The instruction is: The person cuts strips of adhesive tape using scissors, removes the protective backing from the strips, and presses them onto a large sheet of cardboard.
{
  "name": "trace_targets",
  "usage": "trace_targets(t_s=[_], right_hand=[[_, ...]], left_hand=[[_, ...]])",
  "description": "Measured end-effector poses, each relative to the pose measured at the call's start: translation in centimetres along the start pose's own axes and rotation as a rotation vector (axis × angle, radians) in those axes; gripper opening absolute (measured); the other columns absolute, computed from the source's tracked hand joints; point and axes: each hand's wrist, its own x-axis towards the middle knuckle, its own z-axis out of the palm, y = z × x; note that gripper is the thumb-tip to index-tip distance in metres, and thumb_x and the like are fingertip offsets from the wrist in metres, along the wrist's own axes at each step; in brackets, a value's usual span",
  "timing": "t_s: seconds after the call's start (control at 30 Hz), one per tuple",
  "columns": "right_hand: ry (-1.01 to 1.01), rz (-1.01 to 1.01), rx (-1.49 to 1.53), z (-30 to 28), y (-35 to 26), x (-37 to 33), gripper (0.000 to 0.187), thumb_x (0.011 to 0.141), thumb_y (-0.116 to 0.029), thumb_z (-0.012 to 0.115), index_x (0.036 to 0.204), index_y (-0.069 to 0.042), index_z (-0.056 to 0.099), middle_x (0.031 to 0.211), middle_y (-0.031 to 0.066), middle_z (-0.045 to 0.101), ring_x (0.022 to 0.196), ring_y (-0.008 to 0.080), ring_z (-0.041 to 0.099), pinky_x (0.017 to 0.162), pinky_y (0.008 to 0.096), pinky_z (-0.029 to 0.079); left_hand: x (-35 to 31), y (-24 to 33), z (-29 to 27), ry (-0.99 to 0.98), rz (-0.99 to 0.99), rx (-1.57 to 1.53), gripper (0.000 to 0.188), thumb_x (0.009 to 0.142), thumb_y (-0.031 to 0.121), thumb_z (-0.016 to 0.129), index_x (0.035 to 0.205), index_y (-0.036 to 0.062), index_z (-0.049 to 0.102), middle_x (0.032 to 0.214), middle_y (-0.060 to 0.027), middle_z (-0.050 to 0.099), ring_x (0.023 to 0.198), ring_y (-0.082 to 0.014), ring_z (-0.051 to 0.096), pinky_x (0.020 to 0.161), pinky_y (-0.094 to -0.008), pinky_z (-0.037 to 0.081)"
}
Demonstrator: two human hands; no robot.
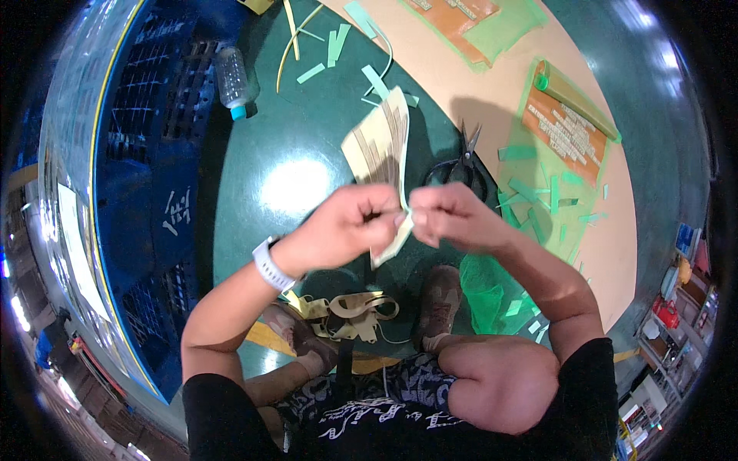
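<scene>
A cream sheet with brown stripes (382,144) hangs in front of me, curled and standing out past my knuckles. Its near end shows pale below my fingers. My left hand (350,223) is closed in a pinch on the sheet's edge, thumb against the bent fingers. Close beside it, my right hand (453,217) pinches the same edge, its fingertips almost touching the left ones. What exactly lies between the fingertips is too small to make out. Black-handled scissors (467,157) lie just beyond my right hand, blades pointing away and slightly parted.
Pale green strips (336,46) are scattered on the dark green floor. A tan board (615,253) at right carries green film with orange print (565,134) and offcuts. Green netting (486,296) and tangled cream strips (357,313) lie near my shoes. A bottle (231,77) lies beside blue crates (154,154).
</scene>
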Motion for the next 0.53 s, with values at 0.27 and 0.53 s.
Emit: trace_targets(t_s=[0.27,0.53], right_hand=[[-0.005,0.104,0.131,1.9,-0.9,-2.1,0.02,0.091,-0.015,0.047,0.074,-0.004,0.048,0.066,-0.0009,0.047,0.061,0.0072,0.044,0.057,0.0242,0.037],[-0.103,0.011,-0.379,2.6,0.0,-1.1,0.015,0.09,-0.021,0.052,0.09,-0.006,0.054,0.081,0.0047,0.057,0.075,0.0202,0.055,0.071,0.0309,0.044]], left_hand=[[-3.2,1.2,0.4,0.043,0.004,0.165,0.016,0.089,0.009,0.051,0.075,0.0026,0.049,0.062,-0.0004,0.053,0.055,-0.0059,0.049,0.051,-0.0212,0.039],[-2.9,-0.8,2.5,0.212,0.047,0.501,0.03,0.086,0.031,0.061,0.08,0.0036,0.05,0.064,-0.002,0.047,0.059,-0.0113,0.04,0.053,-0.0269,0.036]])
